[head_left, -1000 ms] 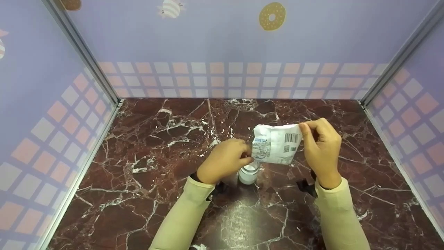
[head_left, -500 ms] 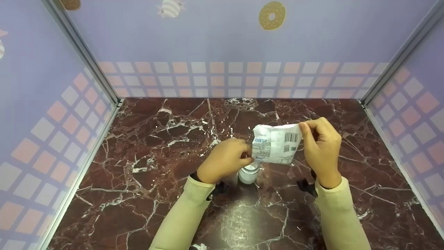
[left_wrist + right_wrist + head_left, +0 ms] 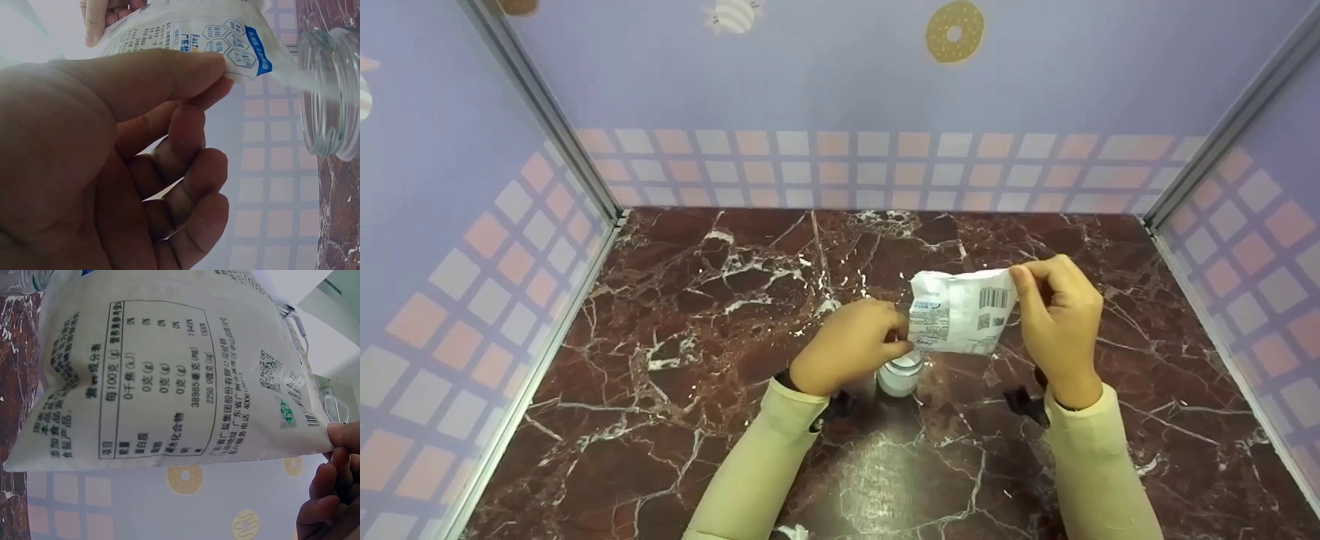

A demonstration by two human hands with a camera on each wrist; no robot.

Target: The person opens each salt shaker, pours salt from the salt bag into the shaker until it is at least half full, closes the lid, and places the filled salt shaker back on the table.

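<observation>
A printed white salt bag [image 3: 960, 315] hangs tilted between both hands over a small glass jar [image 3: 898, 381]. My left hand [image 3: 847, 346] pinches its lower left edge close above the jar; in the left wrist view thumb and forefinger grip the bag [image 3: 222, 39] while the other fingers curl loosely. White salt [image 3: 289, 77] streams from the bag's corner into the mouth of the jar [image 3: 310, 121]. My right hand [image 3: 1061, 322] pinches the bag's upper right corner, with thumb and forefinger on it in the right wrist view. White contents show inside the jar.
The jar stands on a dark red marbled table [image 3: 660, 450]. White crumbs [image 3: 821, 289] lie scattered behind the left hand. Purple panels with pink and white squares [image 3: 832, 172] wall in the back and both sides.
The head view has shifted slightly. Both hands keep their hold on the salt bag, which stays tilted over the jar.
</observation>
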